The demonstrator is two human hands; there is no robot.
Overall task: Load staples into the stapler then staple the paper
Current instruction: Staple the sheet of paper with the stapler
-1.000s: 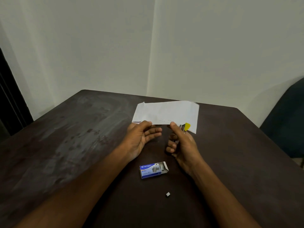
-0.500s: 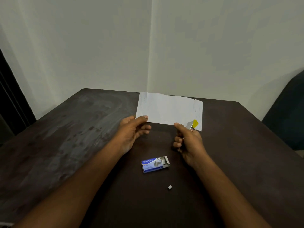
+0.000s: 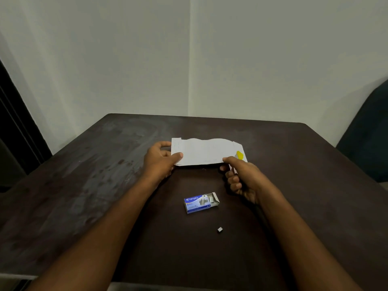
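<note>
White paper (image 3: 204, 152) is held above the middle of the dark table, bent over so its far edge curls. My left hand (image 3: 160, 160) pinches its left end between thumb and fingers. My right hand (image 3: 241, 175) grips a small stapler whose yellow tip (image 3: 240, 155) pokes out at the paper's right corner; the thumb presses on the paper's near edge. Most of the stapler is hidden in the palm. An open blue staple box (image 3: 200, 203) lies nearer to me, with staples showing at its open end. A small loose staple piece (image 3: 219, 229) lies in front of it.
The dark brown table (image 3: 94, 185) fills the view and stands in a corner of pale walls. A dark blue chair back (image 3: 365, 143) is at the right edge. A dark door frame (image 3: 14, 122) is at the left.
The paper has been folded back toward me and lowered, now shorter and curled. My left hand shifted to its left end. My right hand stays at the right corner with the stapler.
</note>
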